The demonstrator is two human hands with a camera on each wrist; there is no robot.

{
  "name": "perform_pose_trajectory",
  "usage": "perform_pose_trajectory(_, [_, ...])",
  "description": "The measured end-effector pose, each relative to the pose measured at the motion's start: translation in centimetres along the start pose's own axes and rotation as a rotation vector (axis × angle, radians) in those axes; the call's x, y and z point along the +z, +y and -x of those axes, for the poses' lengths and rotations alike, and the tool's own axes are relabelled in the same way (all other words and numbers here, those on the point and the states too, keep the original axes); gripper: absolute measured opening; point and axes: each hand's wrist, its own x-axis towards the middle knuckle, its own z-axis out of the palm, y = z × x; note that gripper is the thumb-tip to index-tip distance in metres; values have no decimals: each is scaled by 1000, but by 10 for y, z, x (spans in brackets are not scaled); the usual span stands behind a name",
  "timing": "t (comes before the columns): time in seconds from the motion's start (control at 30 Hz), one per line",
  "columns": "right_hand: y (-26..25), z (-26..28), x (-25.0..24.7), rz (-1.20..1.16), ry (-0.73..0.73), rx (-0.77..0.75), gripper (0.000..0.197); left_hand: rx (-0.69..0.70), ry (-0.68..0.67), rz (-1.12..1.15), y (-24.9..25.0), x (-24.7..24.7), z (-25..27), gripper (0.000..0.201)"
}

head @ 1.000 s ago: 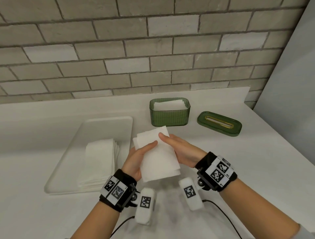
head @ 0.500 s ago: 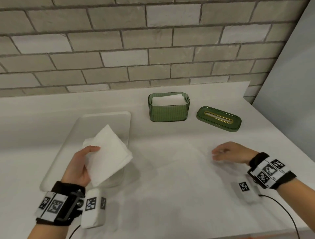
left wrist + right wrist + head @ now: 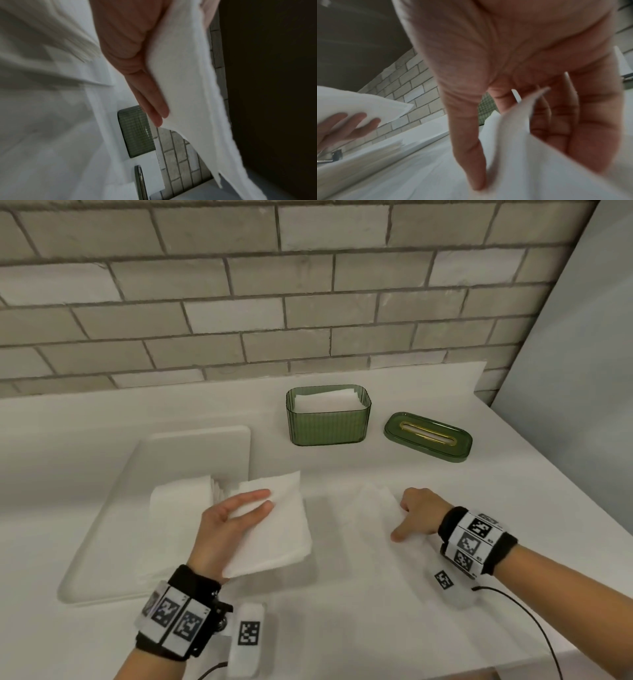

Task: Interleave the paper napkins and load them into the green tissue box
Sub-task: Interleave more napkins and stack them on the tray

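Note:
My left hand [image 3: 251,510] holds a folded white napkin [image 3: 277,529] in the air by the tray's right edge; in the left wrist view its fingers [image 3: 154,108] lie straight along the sheet [image 3: 188,94], thumb on the far side. My right hand [image 3: 404,520] sits on a second napkin [image 3: 371,510] spread flat on the counter. In the right wrist view the thumb presses down and the curled fingers [image 3: 556,115] catch a lifted edge of that napkin [image 3: 518,121]. The green tissue box [image 3: 329,422] stands open at the back with napkins inside.
The green lid [image 3: 428,436] with a gold slot lies right of the box. A white tray [image 3: 191,453] at the left carries a stack of napkins [image 3: 178,508]. A brick wall runs behind the counter; a cable trails from my right wrist.
My left hand has carried its napkin right, from above the tray towards the middle. The right hand has slid left onto the flat napkin and curled its fingers on an edge.

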Motion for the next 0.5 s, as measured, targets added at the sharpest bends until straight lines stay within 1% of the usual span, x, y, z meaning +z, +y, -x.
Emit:
perform_pose_trajectory(0.1, [6,-7,1,-141,78,-36,42,-16,-29,-9,-9,7,-2,27])
perform_pose_trajectory(0.2, [7,-5,-22,-290,282,-157,25,-9,-25,-14,-12,13,-3,29])
perform_pose_trajectory(0.23, [3,0,-34,-374,344,-195,23,-7,-23,-22,-12,14,-4,31])
perform_pose_trajectory(0.27, [-1,7,-46,-492,375,-223,23,-7,-23,-31,-12,16,-5,33])
perform_pose_trajectory(0.3, [-6,15,-57,-629,364,-261,26,-5,-28,-38,-12,18,-5,34])
perform_pose_trajectory(0.37, [-13,32,-75,-836,238,-369,33,13,-26,-35,-9,24,-8,32])
perform_pose_trajectory(0.43, [-19,47,-85,-877,78,-491,39,26,-13,-27,-2,30,-9,19])
perform_pose_trajectory(0.47, [-23,53,-88,-869,14,-546,40,3,-31,-13,4,33,-8,25])
perform_pose_trajectory(0.5, [-27,59,-89,-860,-37,-593,40,-53,-79,27,10,34,-6,43])
